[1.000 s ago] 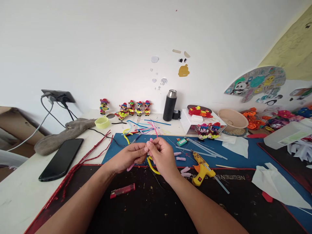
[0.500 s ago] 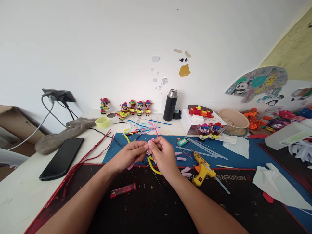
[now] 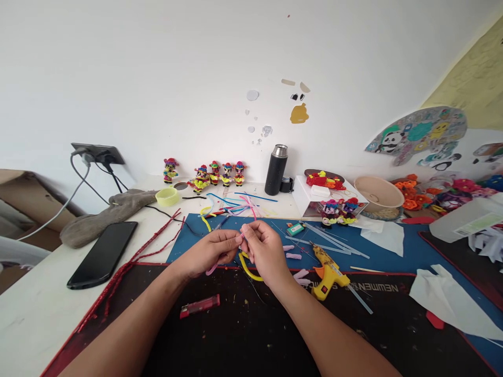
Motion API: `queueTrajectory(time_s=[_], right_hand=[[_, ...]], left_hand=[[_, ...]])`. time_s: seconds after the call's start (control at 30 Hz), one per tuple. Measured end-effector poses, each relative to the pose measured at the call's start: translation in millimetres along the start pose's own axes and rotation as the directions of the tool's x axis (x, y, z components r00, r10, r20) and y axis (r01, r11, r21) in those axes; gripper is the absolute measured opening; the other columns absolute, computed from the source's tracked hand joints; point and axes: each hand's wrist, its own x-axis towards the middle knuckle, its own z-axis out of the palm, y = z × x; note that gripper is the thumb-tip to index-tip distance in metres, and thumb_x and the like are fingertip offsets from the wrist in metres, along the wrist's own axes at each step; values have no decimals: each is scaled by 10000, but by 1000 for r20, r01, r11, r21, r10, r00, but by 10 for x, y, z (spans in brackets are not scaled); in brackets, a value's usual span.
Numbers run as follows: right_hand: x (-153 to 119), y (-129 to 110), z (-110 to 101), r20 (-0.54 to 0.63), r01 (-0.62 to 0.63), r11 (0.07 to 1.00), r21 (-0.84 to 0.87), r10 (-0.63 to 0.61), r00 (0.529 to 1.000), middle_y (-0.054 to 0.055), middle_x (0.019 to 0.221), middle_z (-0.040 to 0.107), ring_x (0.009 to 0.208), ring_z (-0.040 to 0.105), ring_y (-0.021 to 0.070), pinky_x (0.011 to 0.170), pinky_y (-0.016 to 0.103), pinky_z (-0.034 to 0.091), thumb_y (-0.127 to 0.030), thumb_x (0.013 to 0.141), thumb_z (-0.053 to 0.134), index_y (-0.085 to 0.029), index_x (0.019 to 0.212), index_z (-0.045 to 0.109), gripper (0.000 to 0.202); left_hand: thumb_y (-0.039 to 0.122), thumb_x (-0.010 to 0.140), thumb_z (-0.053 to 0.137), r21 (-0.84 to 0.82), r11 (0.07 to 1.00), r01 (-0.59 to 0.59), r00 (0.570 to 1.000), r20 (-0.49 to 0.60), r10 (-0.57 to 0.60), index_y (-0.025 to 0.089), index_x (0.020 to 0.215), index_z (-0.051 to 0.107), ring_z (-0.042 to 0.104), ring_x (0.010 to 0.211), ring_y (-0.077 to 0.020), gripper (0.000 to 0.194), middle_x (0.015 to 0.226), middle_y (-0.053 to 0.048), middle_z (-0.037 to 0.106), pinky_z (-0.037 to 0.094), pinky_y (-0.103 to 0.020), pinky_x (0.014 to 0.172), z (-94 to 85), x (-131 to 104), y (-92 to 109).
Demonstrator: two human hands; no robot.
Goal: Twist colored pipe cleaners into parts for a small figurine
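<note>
My left hand and my right hand meet fingertip to fingertip over the mats. Between them they pinch a thin pink pipe cleaner, whose loop hangs below my left palm; its middle is mostly hidden by the fingers. A yellow pipe cleaner curves down just beneath my right fingers. Short lilac pieces lie to the right of my right wrist, beside a yellow glue gun. Below my left hand, a red lighter rests on the black mat.
Small pipe-cleaner figures stand along the wall near a black thermos. At left are a phone and red twisted stems. A white box, a beige bowl and white cloth lie to the right.
The fingertips have shifted slightly on the pink piece, and the bit that stuck up above them is now less visible. The whole view has moved a little.
</note>
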Motion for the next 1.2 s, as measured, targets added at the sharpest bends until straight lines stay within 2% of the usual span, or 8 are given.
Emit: queueTrajectory(time_s=[0.27,0.6,0.8,1.0,1.2], right_hand=[[5,-15,-4,-28,-11,1000,2,11,1000,-49,561,570,380,373,60,361,203,260,-621,800,786,-193,781,586,474],[-15,-25,-2,5,31,999,-9,-31,1000,-37,573,605,379,387,68,371,213,266,-592,839,765,-195,800,588,437],[-7,-9,-18,1,79,991,-105,-80,997,-44,541,578,392,382,84,383,226,270,-574,871,736,-200,792,611,402],[-4,12,-42,15,119,978,-174,-118,993,-42,545,574,400,398,100,394,238,284,-531,913,707,-211,798,632,349],[-11,-24,-21,11,99,986,-135,-99,995,-33,562,596,399,399,98,392,242,281,-563,881,726,-208,803,643,373]], left_hand=[[609,973,632,-24,998,-66,998,-21,65,168,912,626,247,480,-89,445,542,72,411,161,-255,467,23,18,-17],[590,945,640,31,997,-65,995,-71,67,160,875,671,329,496,-103,436,535,51,450,220,-248,495,43,14,41],[554,925,657,10,998,-66,990,-122,67,163,805,659,269,474,-93,410,494,68,393,183,-241,486,41,38,27],[567,921,648,7,998,-60,993,-105,60,164,807,658,260,465,-92,419,489,70,389,185,-238,485,41,49,33],[569,934,637,12,998,-61,993,-98,62,165,823,670,280,459,-98,420,493,63,404,181,-243,476,27,39,20]])
